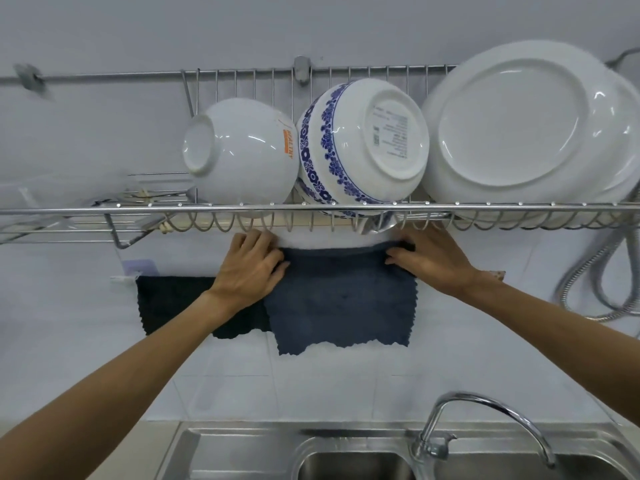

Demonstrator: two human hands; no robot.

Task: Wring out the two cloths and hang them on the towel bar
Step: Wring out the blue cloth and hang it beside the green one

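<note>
A blue-grey cloth is spread flat against the tiled wall just under the dish rack. My left hand grips its upper left corner and my right hand grips its upper right corner. A darker, near-black cloth hangs to the left from the towel bar, whose clear bracket shows at the left end. The blue-grey cloth overlaps the dark cloth's right edge. The rest of the bar is hidden behind the cloths and my hands.
Right above my hands runs a steel dish rack holding a white bowl, a blue-patterned bowl and a large white plate. Below are a steel sink and faucet. A metal hose hangs at the right.
</note>
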